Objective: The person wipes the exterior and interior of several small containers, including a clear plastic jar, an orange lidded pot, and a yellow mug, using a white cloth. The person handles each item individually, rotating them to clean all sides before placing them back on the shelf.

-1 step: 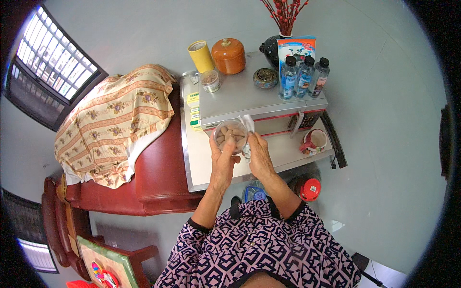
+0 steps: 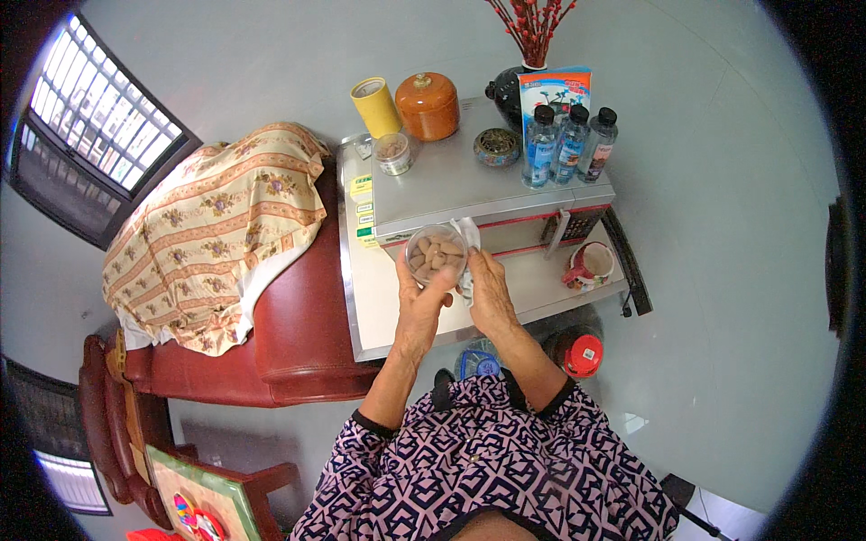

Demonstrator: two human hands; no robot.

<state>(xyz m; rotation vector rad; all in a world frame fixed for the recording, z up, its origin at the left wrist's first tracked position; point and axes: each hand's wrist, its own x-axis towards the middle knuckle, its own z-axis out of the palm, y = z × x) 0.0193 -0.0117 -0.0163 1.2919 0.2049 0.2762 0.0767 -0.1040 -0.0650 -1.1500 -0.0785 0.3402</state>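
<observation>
My left hand [image 2: 420,302] is wrapped round a clear round plastic tub [image 2: 409,243], its thumb over the near rim. Inside lie several brown, oval pieces that look like almonds in their shells [image 2: 436,252]. At the tub's right side, my right hand [image 2: 490,293] grips a crumpled white cloth [image 2: 469,233] pressed against the wall. Both hands are closed, in front of the grey metal oven-like appliance [image 2: 433,194]. The undersides of the fingers are hidden.
On the appliance stand a yellow canister [image 2: 375,108], a lidded brown pot [image 2: 428,108], a small clear jar [image 2: 393,155], an ornate bowl [image 2: 497,148] and bottles [image 2: 571,149]. A red mug [image 2: 591,263] sits at right. A red sofa [image 2: 298,316] borders the left.
My left thumb has shifted from over the tub's contents toward its near rim, so more of the brown pieces show. The tub has tilted slightly.
</observation>
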